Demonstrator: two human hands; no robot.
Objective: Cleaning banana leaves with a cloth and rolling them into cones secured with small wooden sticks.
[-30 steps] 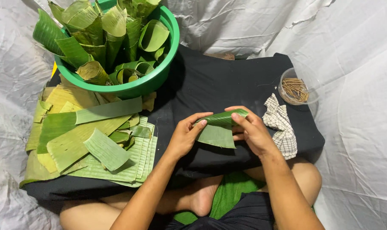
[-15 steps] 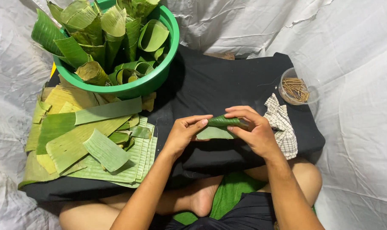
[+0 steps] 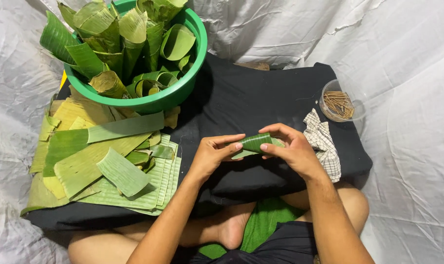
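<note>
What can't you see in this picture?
- Head view: most of the rolled leaf piece, covered by the left hand and right hand.
- The green basin: its far rim is cut off by the top edge.
- The thin sticks in the clear cup: too small to count.

Home floor workspace: white tarp point(image 3: 417, 146), black cloth point(image 3: 261, 102), leaf-filled basin point(image 3: 183, 93).
</note>
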